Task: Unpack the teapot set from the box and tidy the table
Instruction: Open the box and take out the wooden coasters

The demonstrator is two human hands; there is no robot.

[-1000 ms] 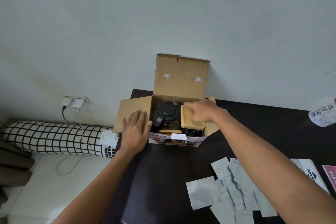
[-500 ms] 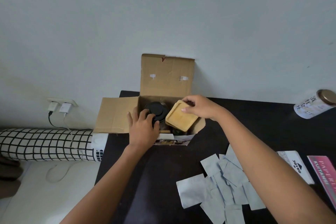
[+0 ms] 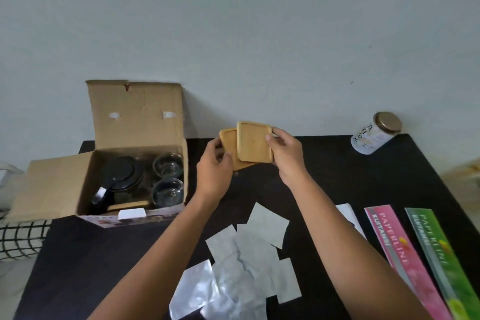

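An open cardboard box (image 3: 135, 122) stands at the table's back left. Inside it are a glass teapot with a black lid (image 3: 120, 176), two clear glass cups (image 3: 168, 182) and another wooden piece (image 3: 128, 206) near the front wall. Above the table, right of the box, I hold two square wooden coasters. My right hand (image 3: 284, 156) grips the front coaster (image 3: 254, 141). My left hand (image 3: 214, 171) grips the coaster behind it (image 3: 228, 138), which is partly covered by the front one.
Several silver foil sachets (image 3: 241, 267) lie scattered on the black table (image 3: 337, 179) below my hands. A jar with a metal lid (image 3: 374, 134) lies at the back right. Pink (image 3: 400, 254) and green (image 3: 441, 254) receipt books sit at the right. A checked bolster (image 3: 18, 239) lies left.
Both hands left the box and moved right, lifting the wooden coasters out. My left hand, earlier on the teapot lid, now holds a second coaster. The view shifted right.
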